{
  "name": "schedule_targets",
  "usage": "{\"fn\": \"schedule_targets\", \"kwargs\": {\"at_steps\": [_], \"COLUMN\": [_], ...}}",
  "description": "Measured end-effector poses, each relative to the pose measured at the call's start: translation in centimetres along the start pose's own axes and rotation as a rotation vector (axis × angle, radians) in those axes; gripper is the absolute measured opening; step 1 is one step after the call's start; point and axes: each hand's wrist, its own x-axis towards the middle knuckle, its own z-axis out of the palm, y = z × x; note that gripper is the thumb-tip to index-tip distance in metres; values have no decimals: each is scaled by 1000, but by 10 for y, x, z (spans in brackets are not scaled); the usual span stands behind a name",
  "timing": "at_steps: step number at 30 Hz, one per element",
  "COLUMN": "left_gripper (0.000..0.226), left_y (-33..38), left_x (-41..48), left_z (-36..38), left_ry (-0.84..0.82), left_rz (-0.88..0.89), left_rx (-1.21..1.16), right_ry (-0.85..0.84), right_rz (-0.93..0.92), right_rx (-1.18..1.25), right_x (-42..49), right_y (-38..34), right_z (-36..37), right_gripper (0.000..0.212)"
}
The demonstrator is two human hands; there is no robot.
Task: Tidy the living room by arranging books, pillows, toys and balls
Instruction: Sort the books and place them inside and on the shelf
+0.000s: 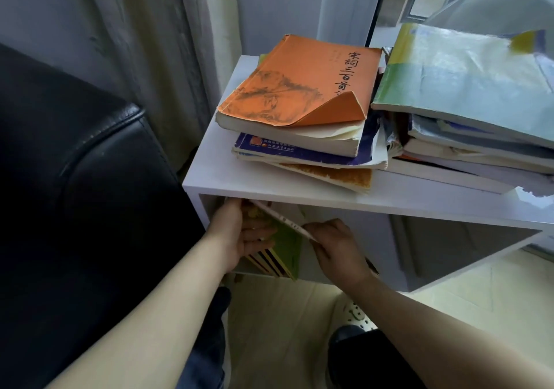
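The right grip [332,245] is pinching the white edge of a tilted green book [287,247] in the lower compartment of the white shelf [209,167]. Just to its left, the left grip [239,233] is pressing straight fingers flat against the cover.

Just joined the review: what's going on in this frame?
A person is fitting a green book into the open compartment of the white shelf, beside upright books already there. The left hand lays its fingers on the cover; the right hand pinches its white edge. The book is tilted, not yet upright. An orange book tops one stack above.
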Motion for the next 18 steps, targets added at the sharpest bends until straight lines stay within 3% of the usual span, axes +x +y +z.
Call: {"fn": "schedule_targets", "kwargs": {"at_steps": [4,7,9,11,15,18], "left_gripper": [16,13,16,13,17,33], "left_y": [-4,-10,-16,-20,-23,-28], "left_x": [3,2,2,2,3,6], "left_z": [6,11,13,15,9,-2], "left_ry": [125,169,175,137,15,-20], "left_rz": [53,88,150,216,230,153], "left_rx": [71,40,119,197,357,613], "right_ry": [-9,-161,-321,-517,-518,-580], "right_rz": [-121,-98,139,416,530,649], "right_rx": [-74,-307,-378,-283,-116,-250], "right_x": [-12,-13,-11,-7,0,7], "right_y": [7,0,-10,-15,-7,-1], "right_z": [-10,-9,-2,3,22,32], "right_gripper": [32,41,47,47,42,40]}}
